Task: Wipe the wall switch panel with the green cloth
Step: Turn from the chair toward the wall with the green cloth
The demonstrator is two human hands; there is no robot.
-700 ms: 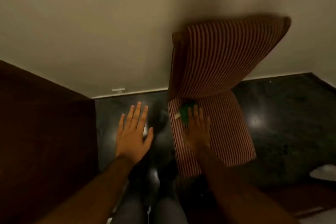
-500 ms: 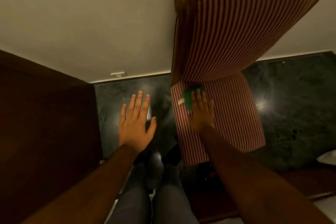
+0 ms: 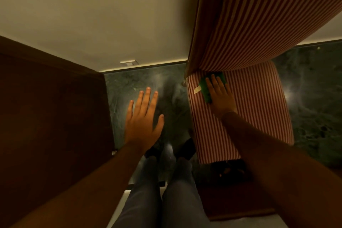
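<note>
Looking down from the head camera, the right hand [image 3: 221,96] lies flat on the green cloth [image 3: 206,89], fingers together, pressing it onto the striped chair seat [image 3: 259,109]. The left hand [image 3: 143,118] hovers above the dark floor [image 3: 129,83], fingers spread, holding nothing.

The right hand [image 3: 221,96] lies flat, fingers spread, on the green cloth [image 3: 205,89] at the back of a red-and-white striped chair seat [image 3: 259,109] — at about one o'clock. The left hand [image 3: 143,118] hovers open, palm down, over the dark marble floor [image 3: 314,98] near centre — wooden furniture [image 3: 51,116] at nine o'clock.
</note>
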